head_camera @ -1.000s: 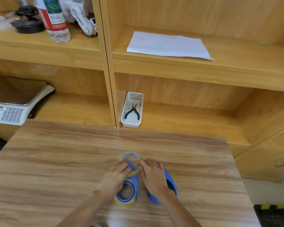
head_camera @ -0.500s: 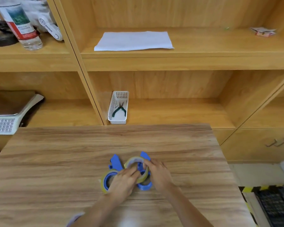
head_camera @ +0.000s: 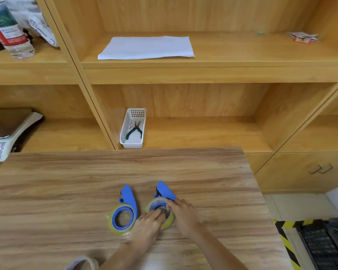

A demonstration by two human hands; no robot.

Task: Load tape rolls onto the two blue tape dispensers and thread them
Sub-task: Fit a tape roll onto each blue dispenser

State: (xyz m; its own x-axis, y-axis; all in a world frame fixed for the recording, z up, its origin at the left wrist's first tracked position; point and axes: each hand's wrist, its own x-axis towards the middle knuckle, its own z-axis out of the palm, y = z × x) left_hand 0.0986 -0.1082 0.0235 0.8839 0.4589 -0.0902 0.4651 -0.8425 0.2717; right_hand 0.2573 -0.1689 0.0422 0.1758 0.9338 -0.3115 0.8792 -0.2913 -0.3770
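Two blue tape dispensers lie flat on the wooden table. The left dispenser [head_camera: 129, 199] carries a yellowish clear tape roll [head_camera: 113, 225] around its blue hub, and no hand touches it. The right dispenser [head_camera: 165, 190] has a second tape roll [head_camera: 158, 201] resting over its hub. My left hand [head_camera: 147, 226] presses its fingertips on the near side of that roll. My right hand [head_camera: 182, 213] grips the roll's right rim. The hands hide the lower half of this roll and the hub.
Another tape roll [head_camera: 82, 263] peeks in at the bottom edge. Behind the table [head_camera: 66, 182] stands a wooden shelf with a white basket [head_camera: 134, 129] holding pliers, a white sheet [head_camera: 146, 47], a bottle [head_camera: 10, 30] and a scale [head_camera: 2, 137]. Black crates [head_camera: 324, 244] sit at the lower right.
The view has shifted, so the dispensers now appear side by side. The second roll has come down from between my hands onto the right dispenser, with both hands still on it.
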